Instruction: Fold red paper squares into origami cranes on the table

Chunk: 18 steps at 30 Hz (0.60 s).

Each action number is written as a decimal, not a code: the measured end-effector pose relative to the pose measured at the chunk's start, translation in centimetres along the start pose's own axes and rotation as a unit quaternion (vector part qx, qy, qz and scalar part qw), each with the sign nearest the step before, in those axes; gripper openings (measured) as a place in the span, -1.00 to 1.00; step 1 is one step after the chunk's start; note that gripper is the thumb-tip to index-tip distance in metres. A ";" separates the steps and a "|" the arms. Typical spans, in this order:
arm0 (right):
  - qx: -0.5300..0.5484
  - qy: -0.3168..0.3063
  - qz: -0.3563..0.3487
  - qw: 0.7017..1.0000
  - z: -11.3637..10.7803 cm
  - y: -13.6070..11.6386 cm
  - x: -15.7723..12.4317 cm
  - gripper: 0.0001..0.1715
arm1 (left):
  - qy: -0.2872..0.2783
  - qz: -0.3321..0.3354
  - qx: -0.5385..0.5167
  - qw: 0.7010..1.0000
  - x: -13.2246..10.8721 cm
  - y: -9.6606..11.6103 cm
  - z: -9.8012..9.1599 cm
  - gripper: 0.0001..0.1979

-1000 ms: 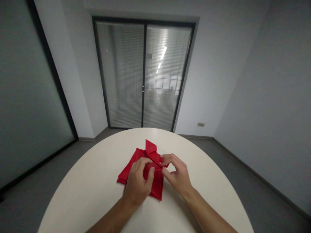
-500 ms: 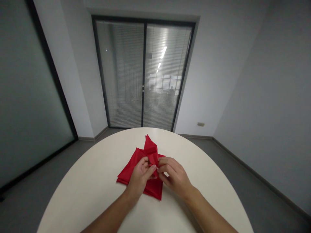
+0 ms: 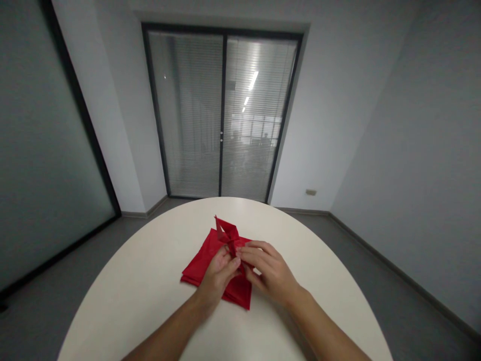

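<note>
A red cloth napkin [image 3: 205,256], folded into layers, lies on the round white table [image 3: 143,296] in front of me. My left hand [image 3: 217,279] and my right hand [image 3: 271,274] meet over its middle. The fingers of both hands pinch the same raised fold of the napkin, which stands up as a narrow pointed flap [image 3: 225,231] at the far side. The near corner of the napkin shows between my wrists.
Beyond the table's far edge is a double glass door with blinds [image 3: 221,115]. Grey walls stand on both sides, and a dark glass panel [image 3: 37,145] lines the left. Grey floor surrounds the table.
My hands have come together over the napkin's middle. The raised flap has been gathered narrower and now tilts to the left.
</note>
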State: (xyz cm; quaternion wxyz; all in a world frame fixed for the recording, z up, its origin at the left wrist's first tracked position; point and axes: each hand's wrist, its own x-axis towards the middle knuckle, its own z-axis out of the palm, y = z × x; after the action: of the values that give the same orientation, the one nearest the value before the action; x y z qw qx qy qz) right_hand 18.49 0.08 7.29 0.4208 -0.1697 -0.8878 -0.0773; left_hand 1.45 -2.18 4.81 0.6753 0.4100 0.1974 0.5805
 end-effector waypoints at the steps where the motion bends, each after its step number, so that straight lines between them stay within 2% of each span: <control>1: 0.000 -0.003 -0.010 1.000 -0.2 0.1 0.1 -0.56 | 0.003 -0.001 0.002 1.000 0.0 0.0 0.0 -0.58; 7: 0.014 -0.037 -0.040 0.998 -0.4 -0.2 0.5 -0.57 | 0.069 -0.020 0.049 0.996 0.1 0.0 -0.1 -0.54; 11: -0.006 -0.039 -0.029 0.999 -0.2 -0.3 0.6 -0.57 | 0.102 0.003 0.121 0.987 0.5 0.1 -0.5 -0.53; 14: -0.014 -0.022 -0.009 1.000 -0.1 -0.1 0.3 -0.54 | 0.104 0.026 0.148 0.983 0.5 0.1 -0.6 -0.51; 18: 0.001 0.007 0.033 0.999 0.1 0.3 -0.3 -0.58 | 0.069 0.031 0.151 0.986 0.2 0.1 -0.1 -0.56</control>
State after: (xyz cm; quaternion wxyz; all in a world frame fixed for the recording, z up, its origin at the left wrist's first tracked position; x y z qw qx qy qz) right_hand 18.66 0.29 7.01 0.4293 -0.1980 -0.8789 -0.0632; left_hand 1.35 -1.98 4.81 0.5724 0.4718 0.3163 0.5914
